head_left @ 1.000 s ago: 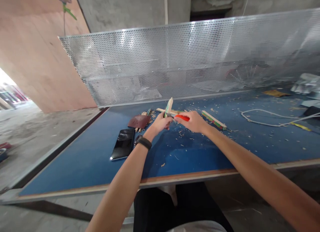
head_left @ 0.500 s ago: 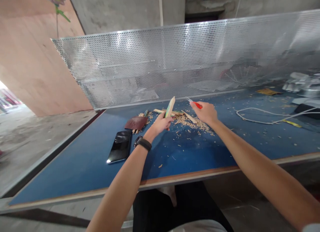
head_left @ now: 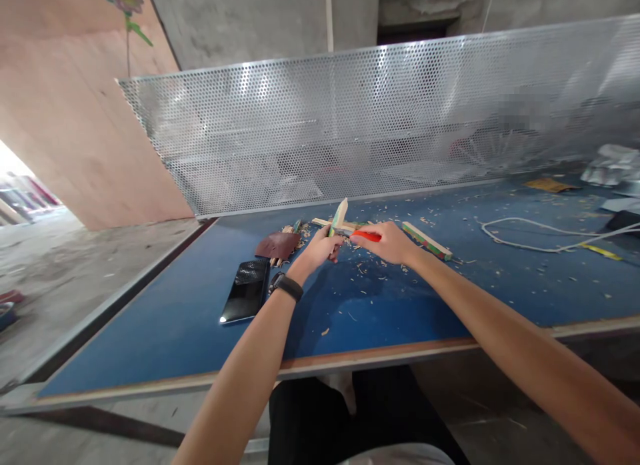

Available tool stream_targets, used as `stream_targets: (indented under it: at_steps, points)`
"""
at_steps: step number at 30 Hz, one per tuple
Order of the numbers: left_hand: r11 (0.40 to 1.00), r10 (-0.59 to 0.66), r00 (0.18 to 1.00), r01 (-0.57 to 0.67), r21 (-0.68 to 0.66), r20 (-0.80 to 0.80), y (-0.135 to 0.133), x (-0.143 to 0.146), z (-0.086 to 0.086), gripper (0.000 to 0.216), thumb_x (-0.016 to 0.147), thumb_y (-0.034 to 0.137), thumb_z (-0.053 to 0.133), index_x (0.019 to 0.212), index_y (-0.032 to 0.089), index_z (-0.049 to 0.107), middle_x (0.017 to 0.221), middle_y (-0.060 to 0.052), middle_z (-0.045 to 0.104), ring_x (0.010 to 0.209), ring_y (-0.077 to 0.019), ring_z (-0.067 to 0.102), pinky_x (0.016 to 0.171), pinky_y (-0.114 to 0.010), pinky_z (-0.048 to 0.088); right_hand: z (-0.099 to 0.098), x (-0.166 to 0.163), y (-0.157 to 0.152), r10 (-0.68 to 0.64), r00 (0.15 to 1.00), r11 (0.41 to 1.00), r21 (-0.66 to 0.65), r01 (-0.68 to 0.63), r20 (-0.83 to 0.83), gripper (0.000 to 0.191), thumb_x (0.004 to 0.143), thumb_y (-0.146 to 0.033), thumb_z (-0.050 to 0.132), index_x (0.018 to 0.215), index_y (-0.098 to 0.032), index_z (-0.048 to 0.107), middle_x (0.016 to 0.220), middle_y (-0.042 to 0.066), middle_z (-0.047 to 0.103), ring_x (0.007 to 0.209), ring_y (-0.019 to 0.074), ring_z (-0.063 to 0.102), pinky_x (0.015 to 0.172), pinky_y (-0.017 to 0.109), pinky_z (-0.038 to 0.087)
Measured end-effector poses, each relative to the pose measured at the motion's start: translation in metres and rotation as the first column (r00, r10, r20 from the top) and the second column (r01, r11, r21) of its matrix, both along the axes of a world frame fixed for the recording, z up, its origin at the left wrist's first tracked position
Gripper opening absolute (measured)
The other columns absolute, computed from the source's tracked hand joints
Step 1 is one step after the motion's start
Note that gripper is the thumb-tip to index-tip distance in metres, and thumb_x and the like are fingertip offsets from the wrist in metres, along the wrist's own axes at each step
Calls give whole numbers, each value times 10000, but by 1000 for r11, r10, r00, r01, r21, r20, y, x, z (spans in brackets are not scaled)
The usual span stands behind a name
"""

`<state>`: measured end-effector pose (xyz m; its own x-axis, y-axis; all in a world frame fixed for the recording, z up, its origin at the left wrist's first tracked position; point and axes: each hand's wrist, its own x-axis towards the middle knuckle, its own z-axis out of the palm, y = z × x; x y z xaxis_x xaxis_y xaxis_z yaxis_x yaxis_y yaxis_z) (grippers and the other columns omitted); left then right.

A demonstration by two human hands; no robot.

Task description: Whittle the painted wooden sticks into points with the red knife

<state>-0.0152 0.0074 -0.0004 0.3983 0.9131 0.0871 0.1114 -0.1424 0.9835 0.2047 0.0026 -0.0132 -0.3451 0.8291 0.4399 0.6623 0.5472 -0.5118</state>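
Observation:
My left hand (head_left: 320, 247) is closed around a pale wooden stick (head_left: 339, 215) with a tapered top and greenish marks, tilted up and away. In my right hand (head_left: 390, 241) is a red-handled knife (head_left: 367, 236). Its blade lies against or just beside the lower part of the stick, close to my left fingers; the exact contact is too small to tell. Wood shavings (head_left: 365, 268) and a few wooden strips (head_left: 321, 222) lie under and behind my hands. Right of my right hand rests a wooden strip with green and red sides (head_left: 427, 241).
On the left lie a black smartphone (head_left: 245, 291) and a brown sheet, perhaps sandpaper (head_left: 278, 245), over thin sticks. A perforated metal panel (head_left: 300, 145) borders the back of the blue table (head_left: 165, 331). A white cable (head_left: 525, 247) loops on the right.
My right hand has moved left and down, bringing the knife from open air to the stick in my left hand. The strip behind my right hand has come into view.

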Motion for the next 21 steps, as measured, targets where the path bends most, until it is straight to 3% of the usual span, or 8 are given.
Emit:
stream_targets:
  at_steps: [5, 8, 9, 11, 12, 14, 17, 21]
  points:
    - [997, -13, 1000, 13, -78, 10, -2, 1, 0, 252, 762, 108, 590, 983, 213, 530, 497, 114, 357, 411, -81, 331, 502, -244, 398, 4, -2, -5, -53, 998, 998, 45, 51, 40, 547, 923, -735, 585, 1088, -294, 864, 915, 73, 807, 794, 262, 693, 670, 377, 430]
    - [994, -9, 999, 3, -107, -52, -4, 2, -1, 225, 781, 114, 628, 934, 224, 504, 482, 118, 353, 396, -74, 324, 497, -242, 399, 7, 9, 1, -207, 974, 975, 94, 199, 89, 519, 909, -733, 588, 1119, -341, 855, 974, 75, 815, 872, 301, 715, 672, 379, 432]
    - [994, -33, 996, 24, -109, -81, -5, 2, 0, 231, 780, 111, 640, 920, 226, 496, 478, 116, 363, 394, -75, 328, 498, -245, 408, 7, 16, 4, -316, 946, 946, 97, 308, 71, 534, 923, -729, 559, 1125, -332, 852, 966, 89, 812, 871, 311, 714, 665, 381, 428]
    - [992, -93, 989, 82, -100, -116, -6, 3, 1, 233, 785, 103, 647, 914, 225, 497, 473, 109, 387, 397, -78, 338, 501, -254, 429, 7, 30, 12, -569, 821, 822, 49, 567, 49, 577, 938, -726, 519, 1087, -281, 853, 902, 134, 796, 827, 330, 702, 641, 391, 415]
    - [991, -111, 987, 101, -88, -114, -6, 4, 2, 217, 798, 103, 641, 912, 223, 501, 474, 104, 395, 401, -79, 341, 503, -256, 438, 7, 35, 15, -641, 767, 767, 57, 639, 23, 600, 949, -731, 493, 1054, -260, 849, 883, 148, 787, 820, 333, 695, 634, 391, 405]
    - [997, -58, 995, 54, -50, -79, -4, 5, 3, 164, 837, 110, 614, 881, 217, 498, 480, 96, 394, 408, -76, 338, 494, -252, 433, 7, 40, 18, -675, 737, 735, 59, 676, -32, 632, 963, -752, 446, 983, -249, 828, 876, 153, 778, 816, 330, 685, 623, 384, 389]
    - [997, 73, 995, -74, -13, -64, -1, 5, 2, 160, 885, 139, 606, 832, 217, 476, 530, 77, 417, 428, -74, 376, 482, -244, 426, 8, 29, 14, -588, 803, 800, 77, 595, -96, 648, 973, -769, 411, 901, -248, 789, 829, 140, 758, 761, 299, 660, 610, 373, 366]
    - [992, 127, 983, -128, 7, -131, 1, 3, -1, 108, 911, 189, 628, 909, 215, 523, 597, 63, 453, 473, -99, 457, 469, -246, 440, 9, 7, 2, -277, 958, 957, 71, 283, -78, 623, 967, -770, 451, 950, -244, 785, 759, 83, 728, 693, 244, 619, 622, 360, 367]
